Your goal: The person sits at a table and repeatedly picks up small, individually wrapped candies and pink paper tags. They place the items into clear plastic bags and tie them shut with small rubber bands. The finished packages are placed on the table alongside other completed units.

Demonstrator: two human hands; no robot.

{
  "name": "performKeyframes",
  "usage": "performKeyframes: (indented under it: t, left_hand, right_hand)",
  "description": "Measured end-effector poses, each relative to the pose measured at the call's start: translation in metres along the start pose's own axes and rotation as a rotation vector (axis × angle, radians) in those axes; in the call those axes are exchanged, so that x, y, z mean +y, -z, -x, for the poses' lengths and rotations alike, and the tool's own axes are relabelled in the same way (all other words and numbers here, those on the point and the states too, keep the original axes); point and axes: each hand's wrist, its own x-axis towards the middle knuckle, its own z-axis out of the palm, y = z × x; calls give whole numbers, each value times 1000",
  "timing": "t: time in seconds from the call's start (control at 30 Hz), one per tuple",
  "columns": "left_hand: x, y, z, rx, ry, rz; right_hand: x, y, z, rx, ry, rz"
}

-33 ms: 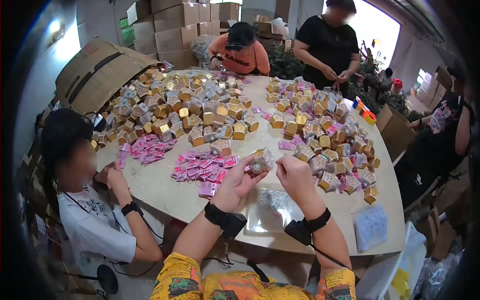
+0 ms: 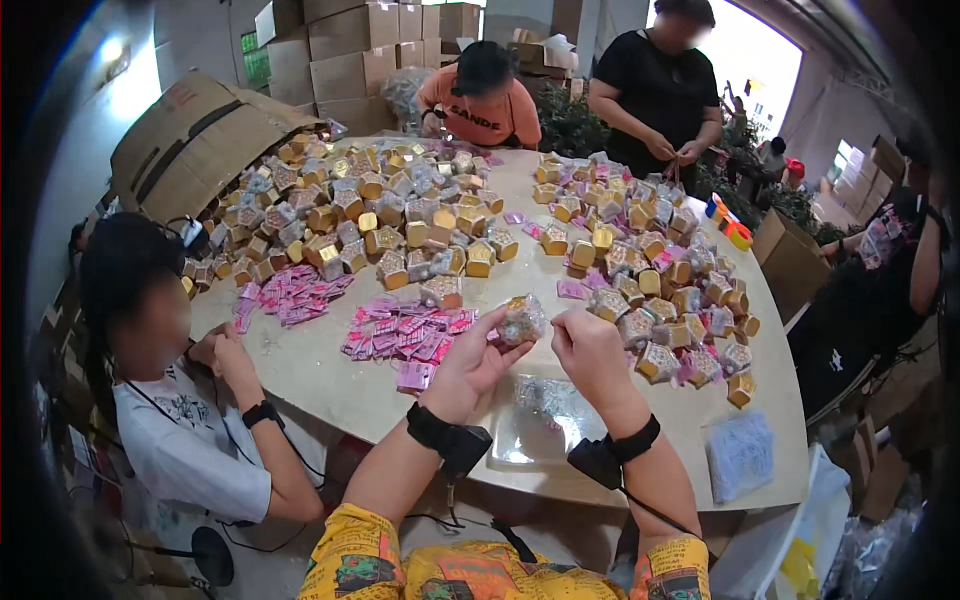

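My left hand (image 2: 480,358) holds up a small gold ornament wrapped in clear plastic (image 2: 522,322) between thumb and fingers. Just right of it, my right hand (image 2: 588,352) is closed in a pinch, apart from the wrapper; whatever it may hold is too small to make out. Below the hands a clear plastic sheet or bag (image 2: 540,415) lies on the pale table (image 2: 400,410). Left of my left hand is a heap of small pink cards (image 2: 410,335). To the right spreads a pile of wrapped gold house-shaped ornaments (image 2: 660,320), with pink cards among them.
A larger ornament pile (image 2: 340,210) spills from a tipped cardboard box (image 2: 200,145) at the far left. A stack of clear bags (image 2: 740,455) lies at the right edge, with tape rolls (image 2: 738,235) farther back. A co-worker (image 2: 190,400) sits at my left; others stand across the table.
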Motion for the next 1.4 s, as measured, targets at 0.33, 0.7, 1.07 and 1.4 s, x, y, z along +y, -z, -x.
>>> performKeyframes:
  t: [0.33,0.7,1.07,1.4]
  left_hand:
    - [9,-2,4,74,-26,-4]
    - [1,9,-2,16,-56,-52]
    - [-8,-25,11,208,-303,-275]
    - [-19,-31,6,234,-311,-314]
  right_hand:
    - [-6,-14,-3,-16,30,67]
    - [-6,-13,-1,-67,10,102]
    - [-2,-15,2,-115,59,277]
    - [5,-17,4,-104,41,271]
